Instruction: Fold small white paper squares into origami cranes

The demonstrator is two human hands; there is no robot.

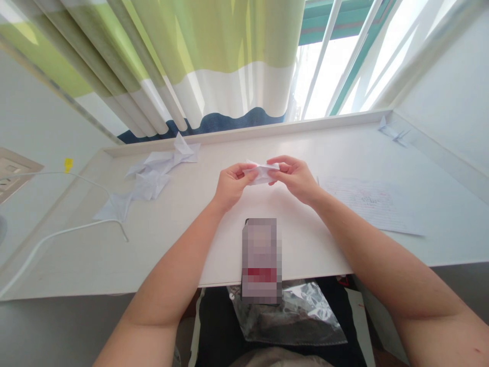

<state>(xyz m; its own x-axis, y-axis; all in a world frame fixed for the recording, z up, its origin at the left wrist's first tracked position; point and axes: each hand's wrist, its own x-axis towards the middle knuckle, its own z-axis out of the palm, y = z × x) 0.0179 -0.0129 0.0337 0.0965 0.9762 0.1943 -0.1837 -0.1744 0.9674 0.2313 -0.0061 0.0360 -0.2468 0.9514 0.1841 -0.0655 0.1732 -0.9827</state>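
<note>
Between both hands, a small folded piece of white paper is held just above the white desk. My left hand pinches its left end between thumb and fingers. On the other end, my right hand grips the paper with the thumb in front and fingers behind. Creases run across the paper; its far side is hidden. Below the hands, a phone with a blurred screen lies at the front edge of the desk.
Several folded white papers lie at the left, near a white cable. A written sheet rests beyond my right forearm. More folded paper sits in the far right corner. A clear plastic bag covers my lap. Curtains hang behind the desk.
</note>
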